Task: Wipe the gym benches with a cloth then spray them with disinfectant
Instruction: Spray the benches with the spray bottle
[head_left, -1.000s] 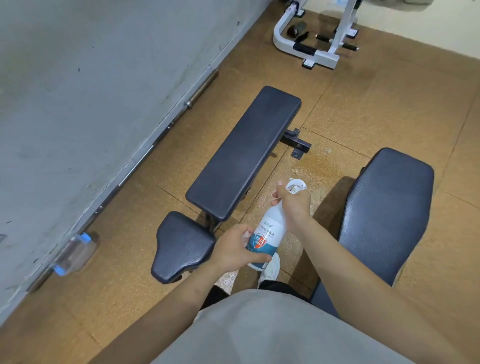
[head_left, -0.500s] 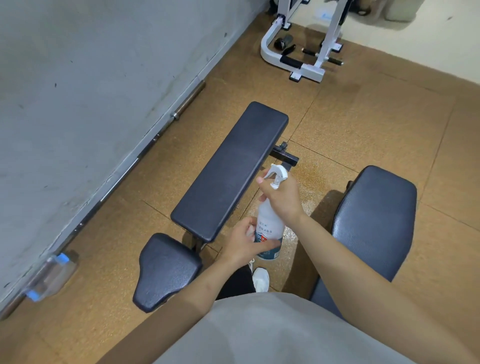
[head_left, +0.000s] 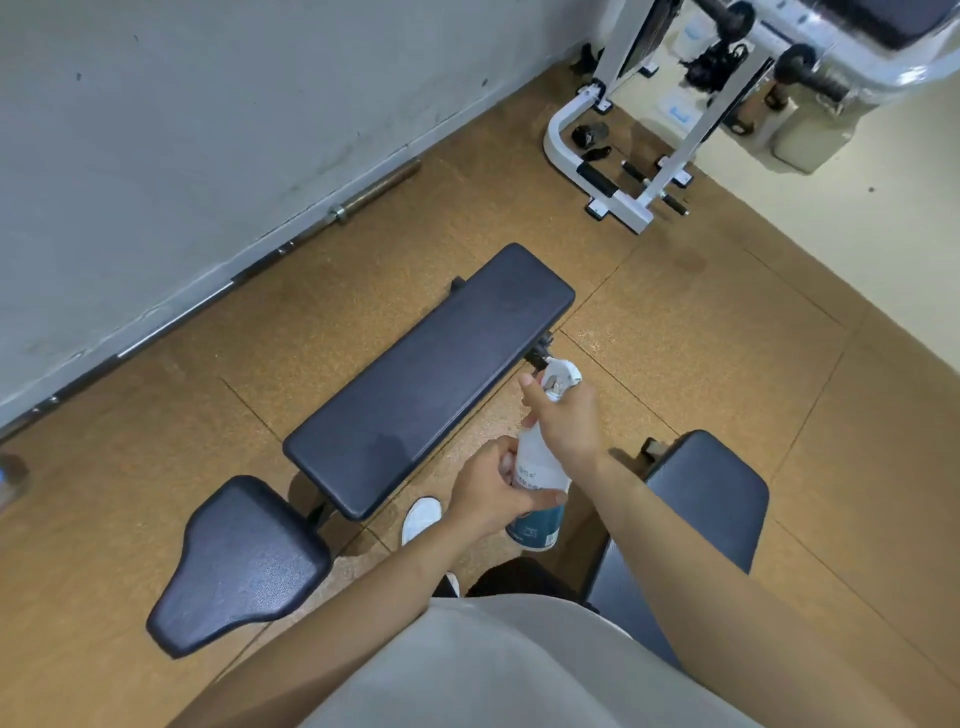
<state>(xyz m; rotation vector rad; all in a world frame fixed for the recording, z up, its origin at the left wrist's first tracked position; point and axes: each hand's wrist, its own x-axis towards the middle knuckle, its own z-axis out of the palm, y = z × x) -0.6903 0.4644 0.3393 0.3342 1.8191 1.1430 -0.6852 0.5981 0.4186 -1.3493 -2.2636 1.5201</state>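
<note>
A white spray bottle (head_left: 537, 470) with a teal base is held upright between two benches. My right hand (head_left: 569, 418) grips its neck just under the white trigger head. My left hand (head_left: 491, 491) wraps around its body lower down. The nozzle points toward the long black bench pad (head_left: 431, 376), which runs diagonally ahead of me. Its separate black seat pad (head_left: 239, 566) lies at the lower left. A second black bench (head_left: 696, 519) stands to the right, partly behind my right forearm. No cloth is in view.
A grey wall (head_left: 208, 130) runs along the left, with a barbell (head_left: 291, 244) lying at its foot. A white exercise machine frame (head_left: 649, 166) stands at the back right. The floor is brown cork-like tiling (head_left: 727, 322). My white shoe (head_left: 421, 519) shows between the benches.
The view has tilted up and pulled back, so the benches sit lower in frame. Both hands keep hold of the bottle, which now stands more upright.
</note>
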